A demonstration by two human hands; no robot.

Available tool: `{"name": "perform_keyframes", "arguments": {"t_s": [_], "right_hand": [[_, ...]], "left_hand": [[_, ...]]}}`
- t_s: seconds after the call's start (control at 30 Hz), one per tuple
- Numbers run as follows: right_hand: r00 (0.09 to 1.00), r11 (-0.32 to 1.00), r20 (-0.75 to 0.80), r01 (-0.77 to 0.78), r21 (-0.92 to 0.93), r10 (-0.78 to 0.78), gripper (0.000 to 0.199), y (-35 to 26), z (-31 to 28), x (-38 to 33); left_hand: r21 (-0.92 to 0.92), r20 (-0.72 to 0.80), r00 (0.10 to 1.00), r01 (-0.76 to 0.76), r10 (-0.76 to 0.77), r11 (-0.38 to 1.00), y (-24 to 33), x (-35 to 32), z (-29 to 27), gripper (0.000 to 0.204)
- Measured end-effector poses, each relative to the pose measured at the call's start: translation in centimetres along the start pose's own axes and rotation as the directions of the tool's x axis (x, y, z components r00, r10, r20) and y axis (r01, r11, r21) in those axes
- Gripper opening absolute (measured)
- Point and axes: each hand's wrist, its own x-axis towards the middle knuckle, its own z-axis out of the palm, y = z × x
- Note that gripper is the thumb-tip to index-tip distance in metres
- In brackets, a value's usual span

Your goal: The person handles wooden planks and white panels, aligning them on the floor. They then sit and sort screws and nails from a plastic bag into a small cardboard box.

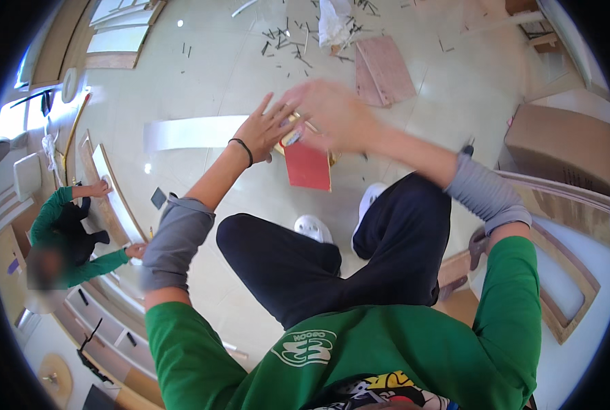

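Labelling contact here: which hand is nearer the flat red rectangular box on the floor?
Right, narrowly. The blurred right hand sits over the flat red rectangular box's top edge, about touching it; the left hand is spread open just beside its upper left corner.

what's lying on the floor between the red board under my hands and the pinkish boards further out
In the head view, only bare pale floor tile lies between the red board and the pinkish boards; the scattered dark nails lie off to the left.
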Motion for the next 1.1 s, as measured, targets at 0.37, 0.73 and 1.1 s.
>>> {"name": "perform_keyframes", "arguments": {"t_s": [0.37,0.73,1.1], "right_hand": [[0.518,0.735,0.526,-0.399,-0.549,0.674,0.062,13.3,3.3,-21.7],[0.501,0.353,-0.369,-0.846,-0.399,0.783,0.102,24.1,6.0,-15.8],[0.210,0.141,-0.455,-0.973,-0.181,0.865,0.111,20.1,11.5,-12.1]], "left_hand": [[-0.427,-0.494,0.846,-0.035,-0.201,0.903,1.6,-0.1,2.4,0.074],[-0.601,-0.510,0.535,0.339,-0.674,0.724,8.9,-10.5,1.3,0.080],[-0.846,-0.112,0.074,0.516,-0.991,0.134,19.2,-25.2,6.4,0.086]]}}
